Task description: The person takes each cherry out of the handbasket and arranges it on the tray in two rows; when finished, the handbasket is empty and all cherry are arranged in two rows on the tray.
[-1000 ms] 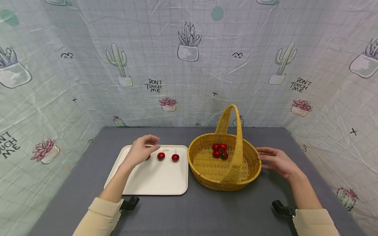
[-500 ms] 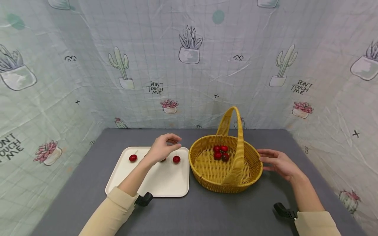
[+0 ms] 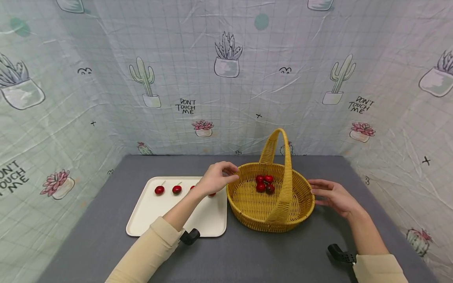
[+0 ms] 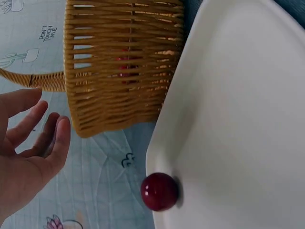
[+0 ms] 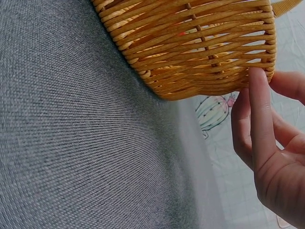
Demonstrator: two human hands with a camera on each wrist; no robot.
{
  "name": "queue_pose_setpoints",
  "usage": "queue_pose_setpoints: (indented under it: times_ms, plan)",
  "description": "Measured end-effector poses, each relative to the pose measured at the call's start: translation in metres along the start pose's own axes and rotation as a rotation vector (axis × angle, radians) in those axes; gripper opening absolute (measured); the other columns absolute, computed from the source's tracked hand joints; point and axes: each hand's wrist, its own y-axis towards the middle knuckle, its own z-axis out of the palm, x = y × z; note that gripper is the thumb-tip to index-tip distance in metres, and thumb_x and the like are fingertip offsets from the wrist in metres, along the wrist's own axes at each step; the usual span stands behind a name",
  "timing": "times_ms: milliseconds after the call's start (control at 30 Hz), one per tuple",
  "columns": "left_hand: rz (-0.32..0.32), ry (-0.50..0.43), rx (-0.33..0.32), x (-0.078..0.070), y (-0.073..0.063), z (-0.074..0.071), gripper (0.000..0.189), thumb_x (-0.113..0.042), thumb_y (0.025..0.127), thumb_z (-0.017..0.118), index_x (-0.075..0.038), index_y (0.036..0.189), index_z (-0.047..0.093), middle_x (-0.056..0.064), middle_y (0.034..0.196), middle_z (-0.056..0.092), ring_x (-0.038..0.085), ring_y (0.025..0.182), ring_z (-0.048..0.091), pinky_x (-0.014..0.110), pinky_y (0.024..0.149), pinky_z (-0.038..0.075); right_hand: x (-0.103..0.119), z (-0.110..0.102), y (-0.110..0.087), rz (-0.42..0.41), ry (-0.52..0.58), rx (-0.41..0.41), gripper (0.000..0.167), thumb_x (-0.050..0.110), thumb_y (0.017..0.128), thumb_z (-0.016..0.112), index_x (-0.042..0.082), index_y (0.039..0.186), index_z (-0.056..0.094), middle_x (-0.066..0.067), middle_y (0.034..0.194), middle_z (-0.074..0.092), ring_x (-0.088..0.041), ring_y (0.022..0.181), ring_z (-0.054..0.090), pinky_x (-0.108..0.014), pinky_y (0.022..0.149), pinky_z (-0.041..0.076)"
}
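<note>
My left hand (image 3: 218, 177) hovers by the left rim of a yellow wicker basket (image 3: 247, 220), its fingers loosely bent. In the left wrist view nothing shows between its fingers (image 4: 59, 145). My right hand (image 3: 334, 195) touches the basket's right side; in the right wrist view its fairly straight fingers (image 5: 260, 112) rest against the rim and outer weave. Several cherries (image 3: 260, 186) lie clustered inside the basket. On the cream tray (image 3: 159, 220), more stand in a row: a left cherry (image 3: 159, 190), another cherry (image 3: 177, 189), and two partly hidden by my left hand and forearm.
The basket's tall arched handle (image 3: 287, 173) rises over its right part. Tray and basket sit side by side on a grey cloth-covered table (image 3: 255, 259). A printed curtain (image 3: 170, 70) closes off the back and both sides.
My left hand has moved right, from above the tray's left cherries to the basket's left rim. The tray's cherries have stayed where they were. My right hand remains at the basket.
</note>
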Motion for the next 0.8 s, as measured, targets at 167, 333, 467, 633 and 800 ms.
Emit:
queue_pose_setpoints:
  times_ms: [167,333,467,633,800]
  plan:
    - [-0.006,-0.025,0.042,-0.005,0.005,0.01,0.019,-0.013,0.098,0.072,-0.007,0.116,0.074,0.001,0.106,0.072,0.015,0.094,0.067,0.033,0.084,0.055,0.0,0.0,0.002,-0.005,-0.001,0.001,0.061,0.017,0.105,0.063,-0.011,0.152,0.037,-0.018,0.144,0.052,-0.009,0.108,0.066,-0.038,0.086,0.058]
    - [-0.008,-0.016,0.077,-0.007,0.01,0.024,0.02,-0.014,0.099,0.071,-0.005,0.116,0.074,0.001,0.105,0.072,0.014,0.093,0.067,0.03,0.082,0.054,-0.001,0.002,0.001,0.001,-0.007,0.009,0.061,0.017,0.105,0.062,-0.011,0.152,0.036,-0.02,0.145,0.051,-0.008,0.107,0.065,-0.038,0.087,0.058]
    - [0.009,0.007,0.101,-0.011,0.017,0.035,0.023,-0.015,0.099,0.071,-0.003,0.118,0.073,0.002,0.107,0.071,0.014,0.094,0.067,0.03,0.082,0.054,-0.001,0.001,0.0,-0.005,-0.007,0.006,0.062,0.018,0.105,0.061,-0.011,0.153,0.035,-0.019,0.146,0.05,-0.007,0.108,0.064,-0.039,0.087,0.058]
    - [-0.013,0.015,0.145,-0.017,0.024,0.046,0.025,-0.017,0.098,0.071,-0.003,0.119,0.073,0.005,0.108,0.072,0.014,0.089,0.067,0.03,0.077,0.054,0.001,-0.002,-0.001,-0.006,-0.01,0.01,0.062,0.017,0.105,0.061,-0.012,0.153,0.035,-0.013,0.143,0.052,-0.007,0.108,0.064,-0.039,0.087,0.058]
    - [-0.06,0.047,0.125,-0.016,0.029,0.056,0.025,-0.016,0.097,0.072,-0.002,0.117,0.074,0.01,0.114,0.072,0.017,0.088,0.066,0.033,0.077,0.052,0.001,-0.002,0.0,-0.001,-0.009,0.016,0.062,0.017,0.105,0.061,-0.012,0.152,0.035,-0.012,0.142,0.053,-0.007,0.108,0.065,-0.039,0.087,0.058]
